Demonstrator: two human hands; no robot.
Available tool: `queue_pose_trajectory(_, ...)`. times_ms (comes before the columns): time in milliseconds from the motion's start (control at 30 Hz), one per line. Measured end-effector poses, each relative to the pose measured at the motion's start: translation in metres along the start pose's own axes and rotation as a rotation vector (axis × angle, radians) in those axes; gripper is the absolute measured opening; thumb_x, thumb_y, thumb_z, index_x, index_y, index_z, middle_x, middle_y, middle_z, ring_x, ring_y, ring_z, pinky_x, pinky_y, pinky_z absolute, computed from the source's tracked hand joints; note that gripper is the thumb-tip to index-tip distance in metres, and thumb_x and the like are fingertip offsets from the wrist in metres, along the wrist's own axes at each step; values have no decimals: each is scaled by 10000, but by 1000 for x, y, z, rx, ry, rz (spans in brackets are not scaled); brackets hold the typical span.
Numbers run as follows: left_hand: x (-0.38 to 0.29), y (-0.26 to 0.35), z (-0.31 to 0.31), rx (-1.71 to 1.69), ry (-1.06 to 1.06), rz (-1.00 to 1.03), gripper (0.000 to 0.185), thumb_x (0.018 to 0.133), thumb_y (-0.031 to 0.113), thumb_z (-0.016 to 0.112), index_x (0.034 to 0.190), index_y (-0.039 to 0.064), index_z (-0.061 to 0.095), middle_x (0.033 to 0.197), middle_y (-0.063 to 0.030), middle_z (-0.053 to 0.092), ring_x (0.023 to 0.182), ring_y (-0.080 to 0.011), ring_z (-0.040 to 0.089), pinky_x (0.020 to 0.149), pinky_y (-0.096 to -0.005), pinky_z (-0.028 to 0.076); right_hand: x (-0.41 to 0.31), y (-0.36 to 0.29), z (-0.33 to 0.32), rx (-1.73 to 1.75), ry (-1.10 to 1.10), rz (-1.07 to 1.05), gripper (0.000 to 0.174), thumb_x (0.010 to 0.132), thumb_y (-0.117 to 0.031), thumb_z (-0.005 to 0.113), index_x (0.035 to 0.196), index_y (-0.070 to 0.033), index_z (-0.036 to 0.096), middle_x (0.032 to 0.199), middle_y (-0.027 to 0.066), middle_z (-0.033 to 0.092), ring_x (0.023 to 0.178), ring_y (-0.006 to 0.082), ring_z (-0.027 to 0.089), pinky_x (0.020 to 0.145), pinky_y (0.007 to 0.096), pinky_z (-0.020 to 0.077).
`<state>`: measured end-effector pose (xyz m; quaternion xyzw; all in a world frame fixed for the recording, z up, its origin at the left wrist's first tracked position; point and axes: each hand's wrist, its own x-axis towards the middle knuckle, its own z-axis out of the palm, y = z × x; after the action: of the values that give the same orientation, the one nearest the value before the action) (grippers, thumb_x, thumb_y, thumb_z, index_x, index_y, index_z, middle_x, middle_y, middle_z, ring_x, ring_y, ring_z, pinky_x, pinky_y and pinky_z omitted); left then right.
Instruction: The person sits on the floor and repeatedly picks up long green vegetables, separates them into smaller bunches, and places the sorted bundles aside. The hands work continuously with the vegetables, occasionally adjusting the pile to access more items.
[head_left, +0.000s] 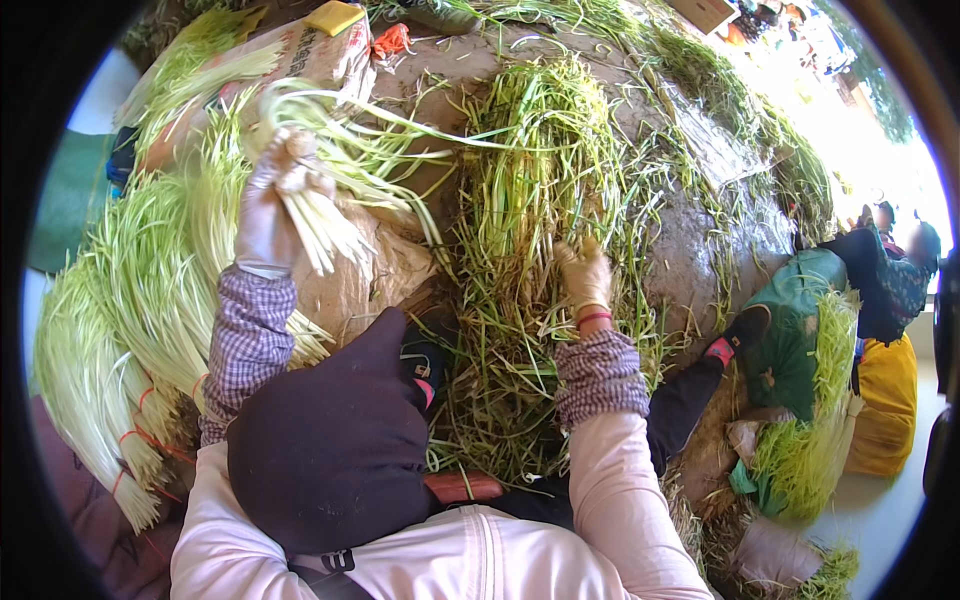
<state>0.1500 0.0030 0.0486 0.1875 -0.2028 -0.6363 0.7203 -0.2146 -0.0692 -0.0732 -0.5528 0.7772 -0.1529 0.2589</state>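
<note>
In a thin pale glove, my left hand (271, 206) is raised at the left, closed around a small bunch of white-stemmed chives (330, 232). The white stem ends point down and to the right, while the long pale green leaves trail over the top to the right. My right hand (586, 276), also gloved, is over the right side of a long heap of loose green and brownish leafy stalks (525, 187). Its fingers are bent and slightly blurred; whether they grip any stalks is unclear. Below my left hand lies brown sheeting (367, 277).
Tied chive bundles (112, 375) with red bands lie along the left. A printed sack (322, 60) with a yellow block (334, 16) is at the far left. More chives (825, 405) lie on green cloth at the right. A person (900, 262) is farther right.
</note>
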Motion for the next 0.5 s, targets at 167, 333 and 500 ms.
queue_pose_trajectory(167,2,-18,-5,72,-6,-27,230,964,269,506,1062,73,576,858,-4,599,642,-85,554,661,-299,503,14,7,-6,-44,-259,-36,602,791,-335,738,1270,-34,530,1140,154,635,1012,224,621,860,382,523)
queue_pose_trajectory(333,-5,-46,-11,78,142,-116,250,917,298,592,1069,100,573,861,-7,585,687,-132,570,631,-301,518,26,32,-72,898,-234,-174,289,846,-328,696,947,-58,671,710,1,641,530,72,537,500,221,460)
queue_pose_trajectory(500,-8,-64,-3,61,154,-207,327,908,306,610,1149,89,569,805,8,568,695,-146,553,633,-319,491,12,64,-61,454,-76,-59,339,872,-382,661,1016,-76,691,756,-2,651,621,77,550,571,232,453)
